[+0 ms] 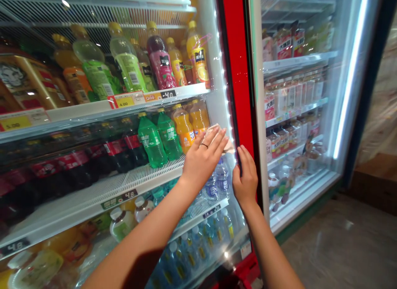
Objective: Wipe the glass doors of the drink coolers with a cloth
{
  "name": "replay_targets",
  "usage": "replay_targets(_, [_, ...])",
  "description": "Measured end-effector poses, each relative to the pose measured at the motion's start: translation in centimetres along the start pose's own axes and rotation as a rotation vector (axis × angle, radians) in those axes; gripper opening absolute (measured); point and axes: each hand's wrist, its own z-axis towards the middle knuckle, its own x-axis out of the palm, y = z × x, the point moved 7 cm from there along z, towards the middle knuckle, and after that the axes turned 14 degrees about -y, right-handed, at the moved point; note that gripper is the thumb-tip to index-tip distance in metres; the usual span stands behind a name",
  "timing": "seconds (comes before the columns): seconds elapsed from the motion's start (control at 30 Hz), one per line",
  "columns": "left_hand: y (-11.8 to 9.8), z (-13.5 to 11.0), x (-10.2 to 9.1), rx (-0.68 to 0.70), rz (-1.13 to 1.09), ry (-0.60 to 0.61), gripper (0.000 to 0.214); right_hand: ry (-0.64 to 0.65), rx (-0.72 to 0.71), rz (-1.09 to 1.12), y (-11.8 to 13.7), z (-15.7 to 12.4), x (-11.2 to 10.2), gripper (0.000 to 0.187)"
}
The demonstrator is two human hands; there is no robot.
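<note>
While I monitor remotely, the white cloth (220, 138) lies pressed against the cooler's glass door (173, 90) under my left hand (203, 158), palm down, fingers extended, pinning it flat. My right hand (245, 177) curls around the red door frame (237, 73) alongside. Green soda bottles (151, 142) and orange soda bottles (183, 127) stand on the shelf (93, 202) behind the glass.

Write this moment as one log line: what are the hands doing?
left hand: presses pale cloth on glass door | right hand: grips red door frame | behind glass: green soda bottles
</note>
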Motion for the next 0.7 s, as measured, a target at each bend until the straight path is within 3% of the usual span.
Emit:
replay_targets(0.1, [1.2, 0.4, -0.6, -0.047, 0.003, -0.005, 0.066, 0.014, -0.026, 0.047, 1.2, 0.0, 0.8, 0.069])
replay_targets(0.2, [0.9, 0.3, -0.9, -0.026, 0.022, -0.027, 0.06, 0.007, -0.052, 0.081, 1.9, -0.1, 1.5, 0.07])
replay_targets(0.33, [0.3, -1.7, -1.8, 0.03, 0.038, -0.049, 0.057, -0.002, -0.062, 0.067, 2.2, -0.1, 1.6, 0.067])
replay_targets(0.43, [1.0, -2.8, -2.5, 0.028, 0.031, -0.037, 0.061, 0.014, -0.056, 0.051, 2.5, 0.1, 1.5, 0.067])
replay_targets(0.57, [2.4, -1.5, -2.4, -0.072, 0.017, -0.003, 0.066, 0.017, -0.088, 0.08, 3.9, 0.5, 1.5, 0.071])
replay_targets(0.7, [2.0, -0.4, -2.0, -0.11, -0.002, 0.008, 0.066, 0.025, -0.121, 0.144, 5.4, 0.7, 1.6, 0.074])
